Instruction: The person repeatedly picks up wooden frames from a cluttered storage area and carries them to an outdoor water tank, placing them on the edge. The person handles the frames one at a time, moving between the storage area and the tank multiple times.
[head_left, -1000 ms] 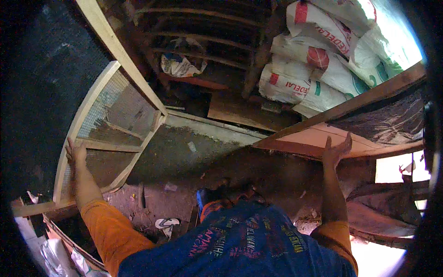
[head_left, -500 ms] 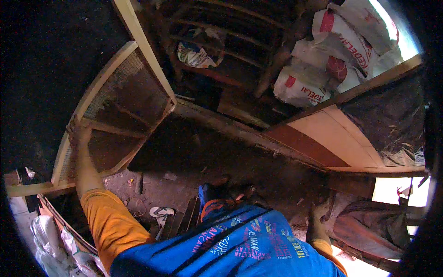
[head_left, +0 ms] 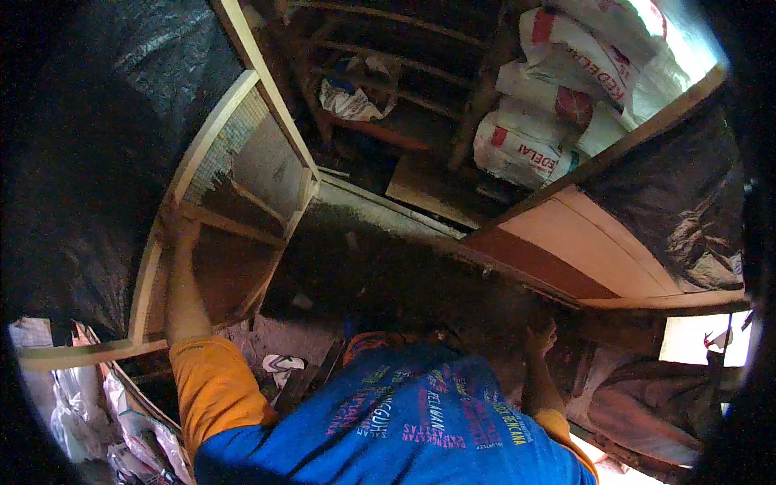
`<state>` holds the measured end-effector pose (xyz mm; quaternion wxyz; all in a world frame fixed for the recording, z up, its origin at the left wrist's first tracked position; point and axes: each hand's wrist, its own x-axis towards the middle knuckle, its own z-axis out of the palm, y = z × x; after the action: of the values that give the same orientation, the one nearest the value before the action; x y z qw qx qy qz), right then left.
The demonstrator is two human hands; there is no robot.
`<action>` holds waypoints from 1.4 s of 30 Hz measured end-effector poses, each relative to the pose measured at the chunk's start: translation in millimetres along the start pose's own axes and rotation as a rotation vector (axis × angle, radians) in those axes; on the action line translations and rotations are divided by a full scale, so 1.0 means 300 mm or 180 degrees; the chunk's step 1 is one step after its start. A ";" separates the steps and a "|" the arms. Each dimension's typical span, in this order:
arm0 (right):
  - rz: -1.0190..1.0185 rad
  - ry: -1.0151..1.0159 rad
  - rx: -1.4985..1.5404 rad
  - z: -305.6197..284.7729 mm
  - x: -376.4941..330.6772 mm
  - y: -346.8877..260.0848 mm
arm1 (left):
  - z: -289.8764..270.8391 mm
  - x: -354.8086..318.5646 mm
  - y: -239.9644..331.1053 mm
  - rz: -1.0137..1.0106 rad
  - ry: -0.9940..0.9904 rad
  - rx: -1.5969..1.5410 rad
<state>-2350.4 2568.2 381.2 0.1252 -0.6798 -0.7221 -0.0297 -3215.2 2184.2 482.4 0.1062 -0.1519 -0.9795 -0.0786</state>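
My left hand [head_left: 179,226] is closed around the long edge of a wooden-framed mesh panel [head_left: 263,166], near its crossbar. The panel has pale timber edges and wire mesh, and stands to my left beside a timber post [head_left: 271,97]. My right hand [head_left: 541,335] hangs low on the right, by the dark floor and the lower end of a wood-panelled partition. Its fingers look loosely apart with nothing visible in them, though shadow dims them. A blue shirt with orange sleeves covers my arms and body.
Black plastic sheeting [head_left: 73,162] covers the left side. Printed white sacks [head_left: 525,145] are stacked at the far right, behind the wood-panelled partition [head_left: 582,242]. Dark shelving slats [head_left: 404,65] stand ahead. A white sandal [head_left: 283,368] and plastic bags [head_left: 81,412] lie low on the left.
The view has shifted somewhat. My left hand and the panel's edge have moved to the right, the hand still on the frame. My right hand has moved up and slightly left.
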 end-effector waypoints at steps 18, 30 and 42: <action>0.1791 -0.2430 0.0249 -0.107 -0.278 0.730 | -0.624 -0.907 0.561 0.0140 0.1037 -0.0089; 0.1816 -0.2234 0.0819 0.178 -0.150 0.712 | -1.054 -1.342 0.348 -0.2111 0.3772 -0.1826; 0.1327 -0.1660 0.1748 0.301 -0.023 0.452 | -1.036 -1.540 0.395 -0.1129 0.2854 -0.3097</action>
<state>-2228.8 2590.7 275.1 0.1181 -0.7373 -0.5578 0.3622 -2690.5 2108.0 689.5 0.4067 0.0276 -0.7042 -0.5813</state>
